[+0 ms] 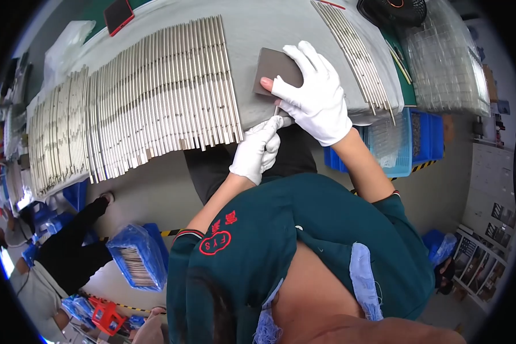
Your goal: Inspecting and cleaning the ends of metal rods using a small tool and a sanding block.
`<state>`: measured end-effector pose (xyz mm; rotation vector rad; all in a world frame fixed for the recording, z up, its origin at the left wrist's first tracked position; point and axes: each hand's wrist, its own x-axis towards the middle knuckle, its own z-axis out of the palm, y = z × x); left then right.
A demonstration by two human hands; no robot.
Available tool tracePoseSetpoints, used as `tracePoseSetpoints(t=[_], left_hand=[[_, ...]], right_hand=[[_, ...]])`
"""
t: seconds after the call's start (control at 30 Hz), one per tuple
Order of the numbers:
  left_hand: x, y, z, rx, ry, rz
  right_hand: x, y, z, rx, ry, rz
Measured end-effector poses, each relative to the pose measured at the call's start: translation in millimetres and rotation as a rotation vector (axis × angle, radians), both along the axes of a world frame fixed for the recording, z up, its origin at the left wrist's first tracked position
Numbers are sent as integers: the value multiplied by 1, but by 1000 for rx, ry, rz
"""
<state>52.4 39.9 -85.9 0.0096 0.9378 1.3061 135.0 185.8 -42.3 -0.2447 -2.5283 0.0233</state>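
My left hand [255,150], in a white glove, is closed around a thin metal rod [277,109]. Only a short piece of the rod shows above its fingers. Just beyond, my right hand [320,98] wears a white glove that leaves the thumb tip bare. Its thumb and fingers grip a flat, grey-brown, square-edged block [275,64] that looks like a sanding pad. The rod's far end goes out of sight near the right palm, so whether it touches the block I cannot tell.
Many silvery rods [166,86] lie side by side across the grey-covered table [243,34] on the left. Several more rods [355,54] lie on the right. Beyond are a black fan [393,10] and clear plastic trays [447,69]. Blue bins [427,137] stand below; a person [69,261] is at lower left.
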Motion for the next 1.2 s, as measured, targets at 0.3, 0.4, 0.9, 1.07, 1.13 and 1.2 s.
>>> tracePoseSetpoints(t=[0.3, 0.4, 0.9, 1.07, 1.13, 1.2], left_hand=[[2, -2, 1, 6, 81, 14], [3, -2, 2, 43, 108, 14], [-10, -14, 76, 193, 604, -539], [-19, -21, 72, 320, 1723, -99], [-39, -17, 54, 423, 1982, 170], [-49, -22, 45, 306, 2139, 139]], right_hand=[[63, 21, 6, -127, -10, -232], [31, 26, 10, -177, -5, -213], [54, -16, 49, -1511, -382, 271], [100, 5, 75, -1301, 613, -57], [132, 27, 76, -1289, 809, 84], [121, 29, 53, -1073, 1049, -260]])
